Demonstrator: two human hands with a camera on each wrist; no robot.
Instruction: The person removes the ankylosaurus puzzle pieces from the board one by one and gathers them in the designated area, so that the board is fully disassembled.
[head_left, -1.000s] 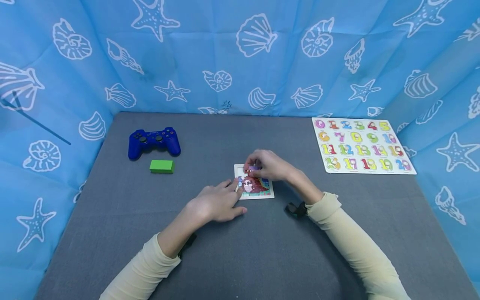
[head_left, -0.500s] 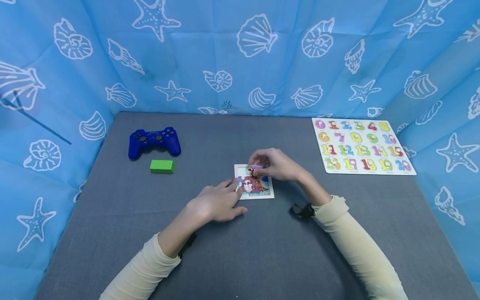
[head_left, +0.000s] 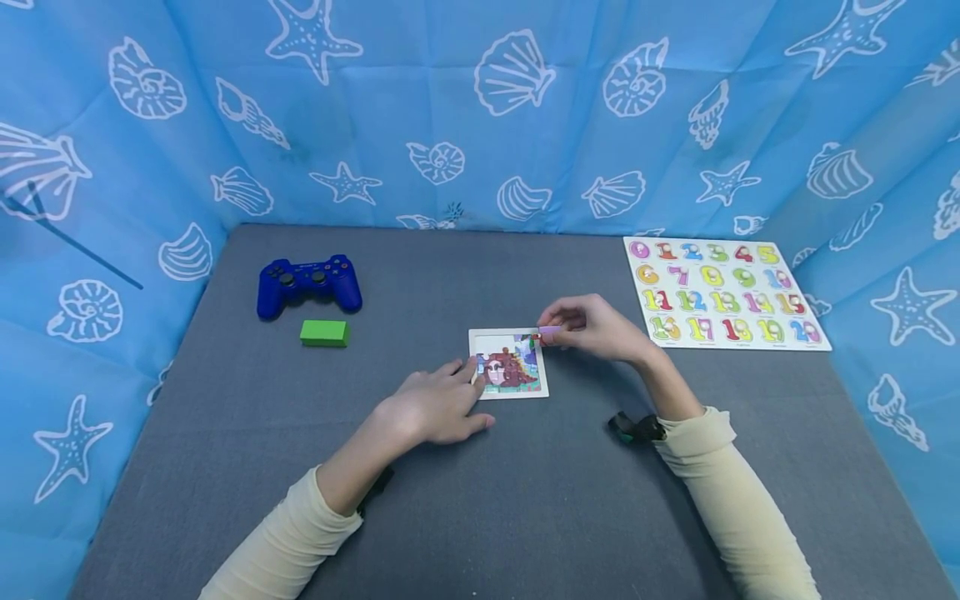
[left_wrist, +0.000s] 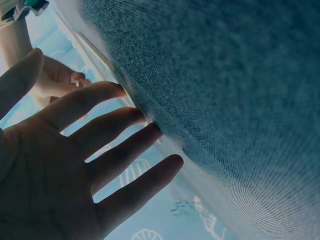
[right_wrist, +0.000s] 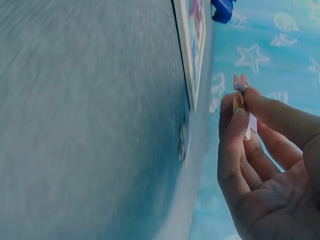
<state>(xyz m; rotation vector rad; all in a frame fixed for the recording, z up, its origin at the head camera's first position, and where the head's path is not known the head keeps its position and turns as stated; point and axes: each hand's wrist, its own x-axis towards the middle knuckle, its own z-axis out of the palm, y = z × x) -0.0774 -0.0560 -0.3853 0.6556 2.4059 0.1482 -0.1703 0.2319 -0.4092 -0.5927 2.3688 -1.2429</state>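
Note:
A small square jigsaw puzzle point(head_left: 510, 371) in a white frame lies mid-table, its reddish-brown picture partly assembled and its upper left showing bare white backing. My left hand point(head_left: 435, 407) rests at the frame's left edge, with fingers extended and fingertips touching it; the left wrist view shows those fingers point(left_wrist: 122, 127) spread along the rim. Just off the upper right corner, my right hand point(head_left: 600, 327) pinches a purple puzzle piece point(head_left: 551, 331) between thumb and fingers. In the right wrist view the held piece point(right_wrist: 241, 84) is raised above the table, partly hidden by fingers.
Another loose piece point(right_wrist: 184, 142) lies on the table beside the frame in the right wrist view. A blue game controller point(head_left: 309, 286) and a green block point(head_left: 324, 333) sit at left. At right lies a number board point(head_left: 726, 292). A blue seashell curtain point(head_left: 420, 108) surrounds the table.
My right hand has moved right, carrying the purple piece from over the puzzle to beyond its upper right corner, uncovering the puzzle's top. My left hand stays in place.

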